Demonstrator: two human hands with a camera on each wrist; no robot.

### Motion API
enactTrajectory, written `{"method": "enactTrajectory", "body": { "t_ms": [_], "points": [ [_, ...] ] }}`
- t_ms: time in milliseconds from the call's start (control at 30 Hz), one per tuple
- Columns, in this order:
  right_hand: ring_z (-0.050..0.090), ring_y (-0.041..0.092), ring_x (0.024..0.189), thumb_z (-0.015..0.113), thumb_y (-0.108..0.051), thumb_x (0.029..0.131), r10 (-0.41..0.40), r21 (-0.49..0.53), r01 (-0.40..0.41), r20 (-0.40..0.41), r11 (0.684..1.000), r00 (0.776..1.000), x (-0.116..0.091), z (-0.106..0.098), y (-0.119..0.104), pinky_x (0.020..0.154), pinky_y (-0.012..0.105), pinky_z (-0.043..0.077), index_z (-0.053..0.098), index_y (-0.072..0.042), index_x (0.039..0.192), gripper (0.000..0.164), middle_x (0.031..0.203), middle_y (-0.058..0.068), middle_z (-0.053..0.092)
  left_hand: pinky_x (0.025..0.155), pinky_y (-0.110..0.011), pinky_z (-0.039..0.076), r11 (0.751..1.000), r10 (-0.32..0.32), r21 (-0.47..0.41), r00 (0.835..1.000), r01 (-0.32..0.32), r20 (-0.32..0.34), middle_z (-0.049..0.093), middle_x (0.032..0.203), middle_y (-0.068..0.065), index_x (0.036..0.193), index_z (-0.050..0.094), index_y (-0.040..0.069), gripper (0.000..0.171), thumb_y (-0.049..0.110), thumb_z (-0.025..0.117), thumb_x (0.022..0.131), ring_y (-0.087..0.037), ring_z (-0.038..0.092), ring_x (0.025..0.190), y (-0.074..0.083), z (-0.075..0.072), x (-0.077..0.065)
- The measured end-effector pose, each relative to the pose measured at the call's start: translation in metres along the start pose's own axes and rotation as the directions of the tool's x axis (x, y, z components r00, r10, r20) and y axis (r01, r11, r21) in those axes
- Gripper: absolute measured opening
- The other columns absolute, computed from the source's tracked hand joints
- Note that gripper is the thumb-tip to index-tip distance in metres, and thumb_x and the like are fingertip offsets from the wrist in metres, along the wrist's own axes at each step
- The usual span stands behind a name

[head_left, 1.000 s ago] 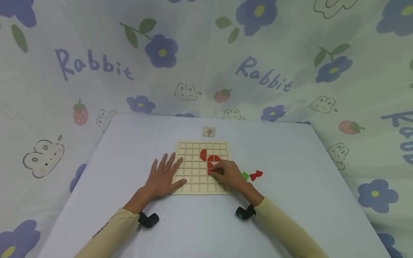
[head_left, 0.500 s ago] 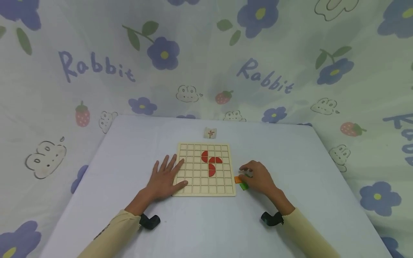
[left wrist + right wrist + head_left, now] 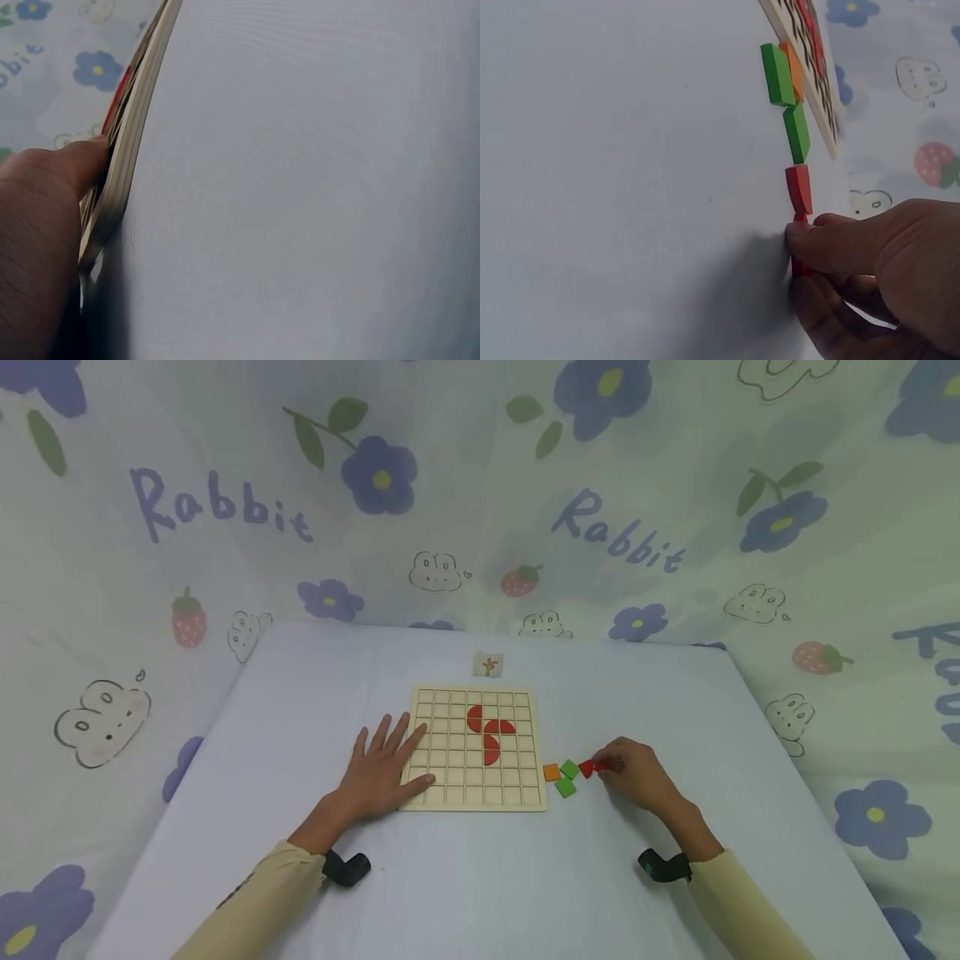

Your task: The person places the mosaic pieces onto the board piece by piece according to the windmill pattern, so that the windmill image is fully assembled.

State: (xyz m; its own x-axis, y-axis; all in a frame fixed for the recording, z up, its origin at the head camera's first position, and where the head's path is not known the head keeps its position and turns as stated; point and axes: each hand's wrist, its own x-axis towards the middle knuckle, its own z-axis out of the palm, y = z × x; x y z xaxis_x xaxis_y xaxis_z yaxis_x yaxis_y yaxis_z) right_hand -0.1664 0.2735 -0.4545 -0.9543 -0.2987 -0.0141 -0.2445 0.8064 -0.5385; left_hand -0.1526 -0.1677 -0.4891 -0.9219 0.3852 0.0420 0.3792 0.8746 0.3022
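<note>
A wooden grid board (image 3: 450, 785) lies on the white table, with several red quarter-circle pieces (image 3: 491, 750) set in its cells. My left hand (image 3: 378, 777) rests with spread, straight fingers on the board's left edge; its thumb lies over the rim in the left wrist view. Right of the board, my right hand (image 3: 633, 772) pinches a red quarter-circle piece (image 3: 799, 262) between thumb and fingers, which partly hide it. Another red piece (image 3: 799, 189) touches its end. Two green squares (image 3: 566, 787) and an orange square (image 3: 552, 772) lie between that hand and the board.
A small card (image 3: 488, 665) with a red pattern lies behind the board. A patterned cloth (image 3: 480, 510) hangs behind the white table (image 3: 480, 893). Each wrist carries a black camera mount (image 3: 347, 868).
My right hand has left the board, passed over the green and orange squares and moved right to the loose red pieces, where it now pinches one. My left hand stays in place.
</note>
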Motion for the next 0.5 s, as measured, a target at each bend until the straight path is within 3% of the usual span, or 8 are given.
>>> {"method": "enactTrajectory", "body": {
  "t_ms": [100,300,500],
  "points": [
    [0.060,0.018,0.080,0.073,0.006,0.083,-0.006,0.021,0.006,-0.016,1.000,1.000,0.005,-0.001,0.001,0.073,0.037,0.054,0.071,-0.004,0.110,0.029,0.087,0.000,0.064,0.110,-0.064,0.000,1.000,0.008,-0.023,1.000,-0.009,-0.026,0.014,0.162,-0.017,0.157,0.027,0.015,0.086,0.068,0.046,0.092,-0.041,0.004,0.147,-0.001,-0.004,0.004],
    [0.058,0.019,0.082,0.071,0.000,0.085,0.009,0.040,-0.010,0.029,0.999,1.000,0.010,0.002,-0.005,0.073,0.036,0.052,0.067,-0.005,0.120,0.035,0.091,0.002,0.064,0.110,-0.065,0.001,1.000,0.002,-0.021,1.000,-0.002,0.007,0.013,0.162,-0.017,0.157,0.026,0.014,0.087,0.068,0.046,0.092,-0.041,0.004,0.147,0.000,-0.007,0.004],
    [0.058,0.018,0.078,0.076,-0.014,0.087,0.003,0.019,-0.002,-0.027,1.000,1.000,0.028,0.017,-0.015,0.068,0.032,0.052,0.065,-0.008,0.123,0.038,0.095,0.004,0.064,0.111,-0.064,0.002,1.000,-0.009,0.016,0.999,0.009,0.033,0.010,0.163,-0.014,0.158,0.023,0.017,0.086,0.069,0.043,0.093,-0.039,0.003,0.148,-0.001,-0.005,0.001]
  ]
}}
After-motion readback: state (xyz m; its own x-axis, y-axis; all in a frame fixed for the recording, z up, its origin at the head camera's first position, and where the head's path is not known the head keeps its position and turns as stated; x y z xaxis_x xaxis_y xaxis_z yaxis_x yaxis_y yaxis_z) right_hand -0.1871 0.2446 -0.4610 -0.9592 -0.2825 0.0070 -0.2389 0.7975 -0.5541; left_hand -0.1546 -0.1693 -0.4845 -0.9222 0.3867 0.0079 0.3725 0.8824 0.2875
